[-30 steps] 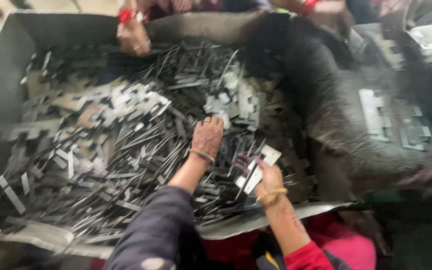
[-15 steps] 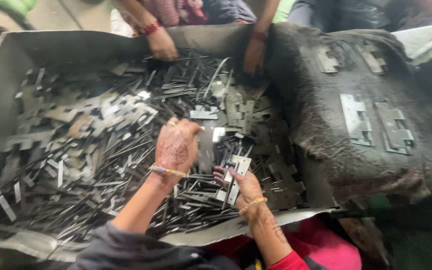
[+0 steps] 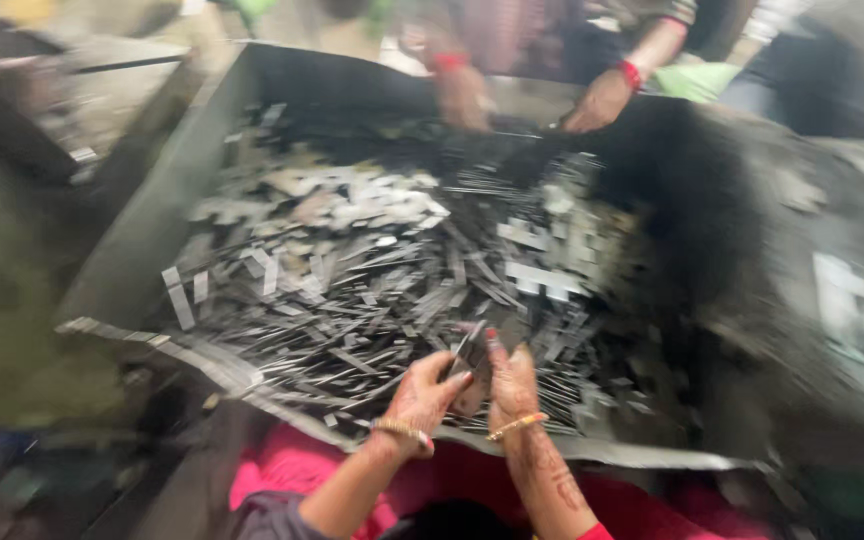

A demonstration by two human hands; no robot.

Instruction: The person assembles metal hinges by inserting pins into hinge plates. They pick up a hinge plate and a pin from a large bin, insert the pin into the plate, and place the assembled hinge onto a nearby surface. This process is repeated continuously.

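Large grey metal bin [image 3: 142,240], open-topped, lying tilted in the blurred head view and holding a heap of flat metal strips and stamped plates [image 3: 372,270], grey and pale. Left hand [image 3: 422,400], bangle at the wrist, is hovering at the bin's near edge with fingers curled around a thin metal piece [image 3: 470,352]. Right hand [image 3: 512,385], also bangled, is sitting just beside the left, touching it, fingers pressed together and pointing up against the same piece. Exact shape of the piece: cannot tell through blur. Two other hands [image 3: 602,100], red-bangled, are resting at the bin's far rim. Dark cloth [image 3: 782,300] is draping the worktop on the right.
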